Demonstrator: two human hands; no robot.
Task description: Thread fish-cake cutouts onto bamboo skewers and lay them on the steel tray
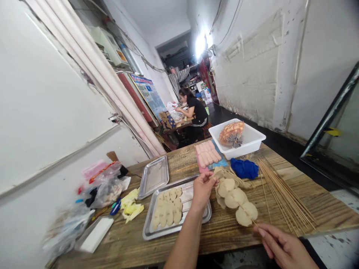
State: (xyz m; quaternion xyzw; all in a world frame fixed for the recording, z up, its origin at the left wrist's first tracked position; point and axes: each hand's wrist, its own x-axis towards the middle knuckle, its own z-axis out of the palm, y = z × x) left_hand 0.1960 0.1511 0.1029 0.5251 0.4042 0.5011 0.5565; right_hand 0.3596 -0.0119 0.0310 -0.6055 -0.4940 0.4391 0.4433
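My left hand [202, 188] is closed in a pinch on a pale round slice at the top of a heap of slices [234, 196] on the wooden table [322, 203]. My right hand [283, 246], at the near edge, pinches the lower end of a bamboo skewer [254, 222] that runs through two of the round slices [246, 213]. A steel tray [202, 218] beside my left wrist holds several finished rows of slices [168, 211].
Loose bamboo skewers [283, 194] fan out on the right. A blue cloth [244, 169], a pack of sausages [207, 154] and a white tub [252, 144] with wrapped food stand behind. An empty steel tray [154, 175] and plastic bags [106, 186] lie left. A person sits at a far table [193, 108].
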